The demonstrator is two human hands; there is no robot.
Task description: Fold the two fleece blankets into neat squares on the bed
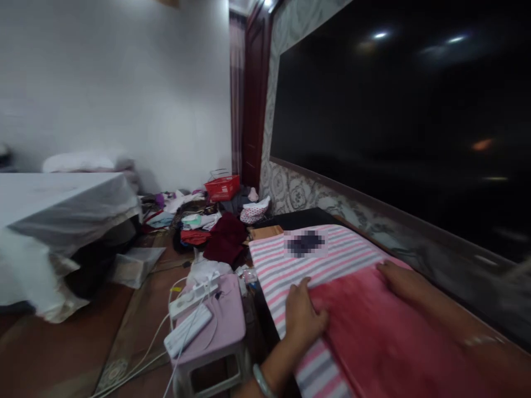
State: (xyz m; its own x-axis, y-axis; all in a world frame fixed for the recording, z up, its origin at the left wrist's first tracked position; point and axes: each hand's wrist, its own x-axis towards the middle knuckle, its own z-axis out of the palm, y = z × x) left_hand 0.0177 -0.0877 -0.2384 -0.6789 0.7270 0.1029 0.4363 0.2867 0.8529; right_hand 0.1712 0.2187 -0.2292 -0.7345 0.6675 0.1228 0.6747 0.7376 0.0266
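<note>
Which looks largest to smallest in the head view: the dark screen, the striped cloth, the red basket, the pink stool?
1. dark screen
2. striped cloth
3. pink stool
4. red basket
The basket stands far from the camera, so its true size against the stool is unsure.

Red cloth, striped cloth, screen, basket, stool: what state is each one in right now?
Red cloth: laid flat on the striped cloth, both hands pressing it.
Striped cloth: spread out flat.
Left hand: flat on the red cloth's edge.
Right hand: flat on its far edge.
Wall screen: dark, off.
Red basket: upright on the floor.
Pink stool: upright, power strips on top.
</note>
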